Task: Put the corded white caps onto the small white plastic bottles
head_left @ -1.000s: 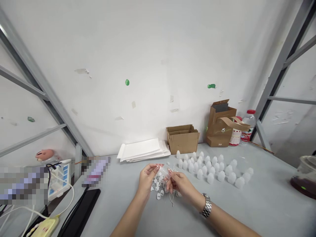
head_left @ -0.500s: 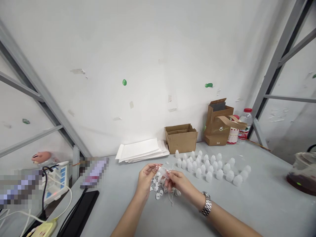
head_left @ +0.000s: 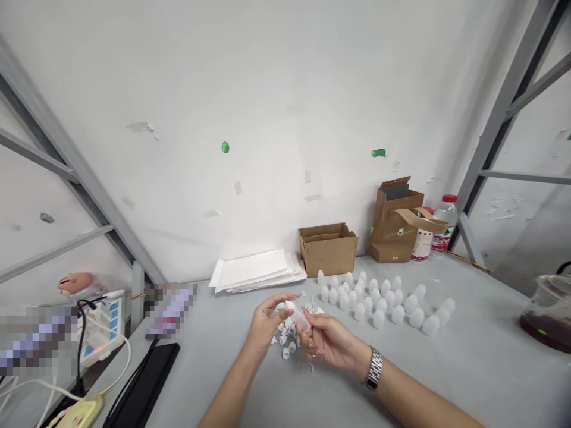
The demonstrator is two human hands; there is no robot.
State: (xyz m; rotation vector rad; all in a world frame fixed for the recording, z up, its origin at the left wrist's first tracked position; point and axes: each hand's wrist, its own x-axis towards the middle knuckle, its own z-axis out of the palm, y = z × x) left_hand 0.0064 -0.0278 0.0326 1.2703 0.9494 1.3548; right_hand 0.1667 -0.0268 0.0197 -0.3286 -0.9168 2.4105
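From where I stand, the translucent white piece (head_left: 300, 319) is up between both hands, tilted, above a loose pile of small white pieces (head_left: 286, 353). The right hand (head_left: 328, 337) is closed round its lower end, thumb and fingers pinching it. The left hand (head_left: 272, 315) is partly curled, its thumb by the upper end and its forefinger a little above; I can't tell whether it grips.

I'd say the right hand should stay steady and its pinch light, since the thin-looking wall could give, while the left thumb and forefinger do the fine work. Keeping the upper end uncovered would help too.

As for room, the tabletop (head_left: 207, 351) is bare left of the pile as far as the black slab (head_left: 143, 383) near the left edge. The right side is tighter: the white domed pieces (head_left: 378, 321) stand close together beyond the right hand, so a swung wrist could topple some. Behind the hands, the envelopes (head_left: 252, 268) and cardboard box (head_left: 330, 257) sit against the wall.
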